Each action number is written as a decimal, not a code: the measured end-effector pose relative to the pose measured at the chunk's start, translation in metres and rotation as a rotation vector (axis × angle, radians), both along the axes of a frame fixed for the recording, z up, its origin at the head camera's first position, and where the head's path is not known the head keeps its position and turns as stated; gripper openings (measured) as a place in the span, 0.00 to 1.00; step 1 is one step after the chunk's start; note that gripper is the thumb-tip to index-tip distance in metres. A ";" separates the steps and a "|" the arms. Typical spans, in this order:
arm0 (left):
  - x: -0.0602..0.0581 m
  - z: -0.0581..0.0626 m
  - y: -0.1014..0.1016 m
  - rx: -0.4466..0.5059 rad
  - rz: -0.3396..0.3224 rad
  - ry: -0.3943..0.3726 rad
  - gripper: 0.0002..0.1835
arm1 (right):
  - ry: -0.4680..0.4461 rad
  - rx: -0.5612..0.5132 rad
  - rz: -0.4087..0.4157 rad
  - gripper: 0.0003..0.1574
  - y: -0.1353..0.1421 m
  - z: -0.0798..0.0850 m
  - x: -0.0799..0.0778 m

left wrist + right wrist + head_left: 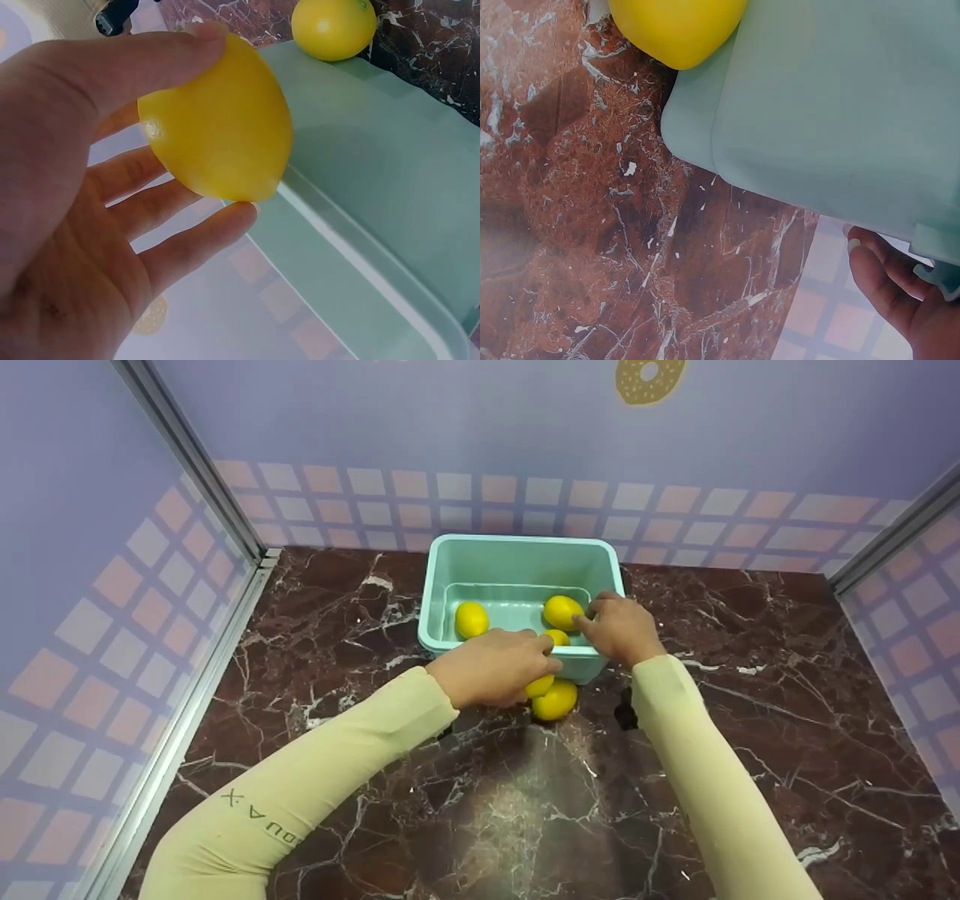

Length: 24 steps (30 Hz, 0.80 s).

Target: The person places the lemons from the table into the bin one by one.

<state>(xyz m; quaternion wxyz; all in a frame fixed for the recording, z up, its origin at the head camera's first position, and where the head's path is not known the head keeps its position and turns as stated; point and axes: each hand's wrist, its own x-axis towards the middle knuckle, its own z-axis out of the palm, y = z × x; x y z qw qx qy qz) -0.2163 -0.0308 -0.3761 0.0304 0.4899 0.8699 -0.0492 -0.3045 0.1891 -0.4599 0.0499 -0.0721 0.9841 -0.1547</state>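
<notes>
My left hand grips a lemon between thumb and fingers, just in front of the near wall of a pale green plastic bin. On the tabletop below it lies another lemon, close against that wall. Inside the bin are a lemon at the left, one at the right and a third partly hidden by the front rim. My right hand holds the bin's right rim, its thumb inside beside the right lemon. Its other fingers show outside the wall.
The bin stands on a dark red marbled tabletop near the back wall. Side panels with metal frame posts enclose the table left and right. Pale sleeves cover both forearms.
</notes>
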 end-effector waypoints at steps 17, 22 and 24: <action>-0.007 0.008 0.002 0.004 0.028 0.018 0.15 | 0.006 -0.003 0.005 0.28 0.000 0.001 0.001; -0.011 0.010 0.003 0.006 0.029 0.031 0.14 | 0.004 -0.002 0.006 0.28 0.000 0.000 0.001; -0.012 0.011 0.003 0.009 0.033 0.031 0.15 | 0.006 0.000 0.007 0.28 0.000 0.000 0.001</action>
